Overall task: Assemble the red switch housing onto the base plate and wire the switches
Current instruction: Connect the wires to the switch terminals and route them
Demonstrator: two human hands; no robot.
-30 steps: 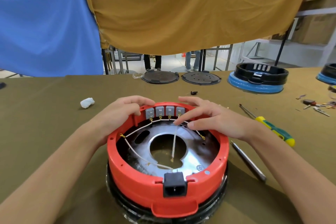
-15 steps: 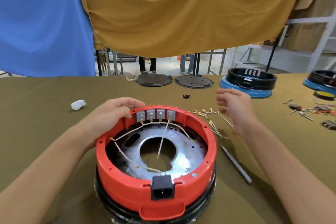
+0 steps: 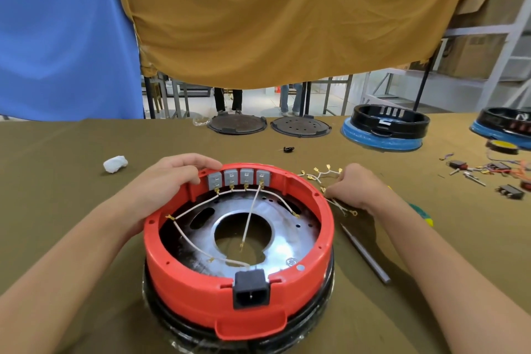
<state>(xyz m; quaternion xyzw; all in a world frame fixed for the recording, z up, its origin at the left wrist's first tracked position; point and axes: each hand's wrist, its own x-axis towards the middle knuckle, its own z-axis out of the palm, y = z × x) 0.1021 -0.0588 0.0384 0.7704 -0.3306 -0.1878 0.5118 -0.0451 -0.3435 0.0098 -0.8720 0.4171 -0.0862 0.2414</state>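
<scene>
While the left hand [image 3: 169, 181] curls its fingers [image 3: 201, 162] over the far rim of the red switch housing [image 3: 238, 293], which sits in the middle of the tabletop [image 3: 57, 152] on a black base, the right hand [image 3: 357, 190] rests just beside the housing's right wall, its fingers pinching a loose bundle of white wires [image 3: 323, 175]. Inside the housing, just right of the left fingers, four grey switches [image 3: 239, 178] line the wall, their white leads trailing across the metal base plate [image 3: 287, 238] below.
</scene>
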